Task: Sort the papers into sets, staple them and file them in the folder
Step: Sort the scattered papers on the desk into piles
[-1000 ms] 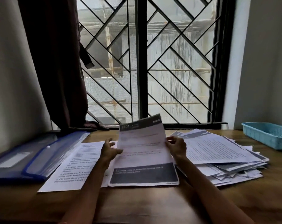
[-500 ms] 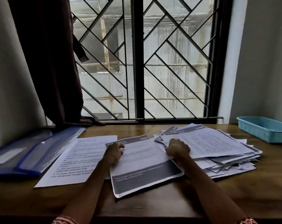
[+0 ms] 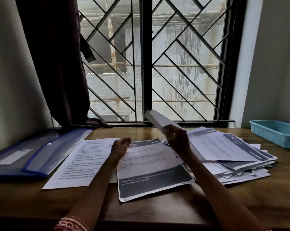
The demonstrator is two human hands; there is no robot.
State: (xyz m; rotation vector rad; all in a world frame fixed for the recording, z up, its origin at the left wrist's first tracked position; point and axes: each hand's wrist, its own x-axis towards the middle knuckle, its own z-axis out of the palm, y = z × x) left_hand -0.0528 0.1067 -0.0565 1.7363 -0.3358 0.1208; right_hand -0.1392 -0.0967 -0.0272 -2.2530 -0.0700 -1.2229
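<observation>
A blurred sheet (image 3: 159, 120) is gripped in the right hand (image 3: 176, 139) and held raised above the desk (image 3: 157, 209), its far end tilted up toward the window (image 3: 147, 64). The left hand (image 3: 120, 147) is curled into a loose fist with nothing in it, over the top edge of a dark-banded page (image 3: 151, 169) lying flat at the centre. A white text sheet (image 3: 81, 162) lies to its left, partly overlapped, and beyond that a blue folder (image 3: 31, 155) lies closed. A loose stack (image 3: 232, 155) of papers is spread to the right, with a teal tray (image 3: 275, 132) behind it.
</observation>
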